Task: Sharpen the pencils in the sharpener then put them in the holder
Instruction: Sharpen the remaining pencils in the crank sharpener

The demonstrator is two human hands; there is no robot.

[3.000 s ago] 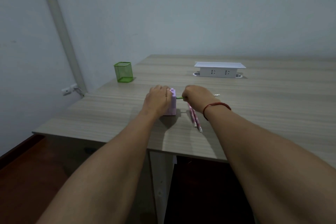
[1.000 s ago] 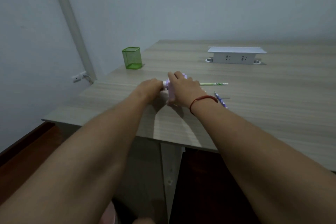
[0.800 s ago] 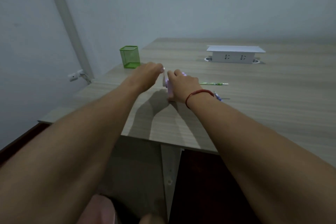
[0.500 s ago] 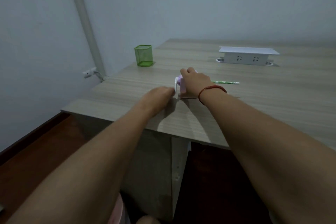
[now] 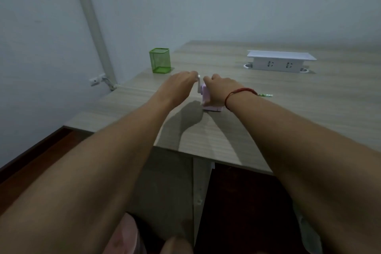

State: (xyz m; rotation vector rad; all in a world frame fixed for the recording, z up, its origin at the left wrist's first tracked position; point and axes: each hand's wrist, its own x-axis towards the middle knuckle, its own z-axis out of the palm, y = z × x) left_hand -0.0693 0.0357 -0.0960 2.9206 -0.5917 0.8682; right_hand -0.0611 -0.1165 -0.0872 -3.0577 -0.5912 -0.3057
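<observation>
A pink crank sharpener (image 5: 206,97) stands on the wooden table (image 5: 309,109). My right hand (image 5: 221,90) is clamped over its top and right side. My left hand (image 5: 179,86) grips the white crank handle (image 5: 199,82) on the sharpener's left, with the handle at the top of its turn. A green pencil (image 5: 266,95) pokes out to the right from behind my right wrist; its far end is hidden. The green mesh holder (image 5: 160,63) stands empty-looking at the table's far left edge. The other pencils are hidden behind my right arm.
A white socket box (image 5: 278,62) sits at the back right of the table. The table's near edge and left corner lie close to the sharpener. A white pipe (image 5: 90,22) runs down the wall on the left, above a wall outlet (image 5: 97,80).
My left hand has swung the crank handle from low beside the sharpener up to the top. My right hand stays on the sharpener. The view has shifted a little.
</observation>
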